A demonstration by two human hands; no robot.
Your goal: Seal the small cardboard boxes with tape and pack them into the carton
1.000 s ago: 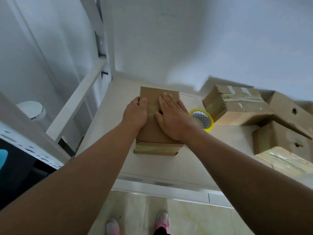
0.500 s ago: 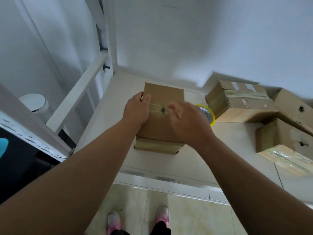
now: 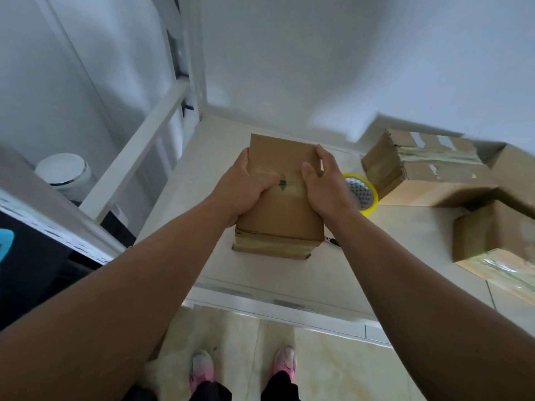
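Our right hand point(image 3: 325, 188) has left the taped top and now, like our left hand point(image 3: 246, 192), clasps the small brown cardboard box point(image 3: 282, 221) by its side; we judge lifting comes next.

Four boxes point(image 3: 279, 209) point(image 3: 419, 166) point(image 3: 492, 233) point(image 3: 518, 172), one tape roll point(image 3: 372, 198)

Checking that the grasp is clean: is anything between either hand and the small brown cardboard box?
Nothing visible. The left hand and right hand grip the small brown cardboard box directly by its sides. The yellow tape roll lies to the right, outside the grip.
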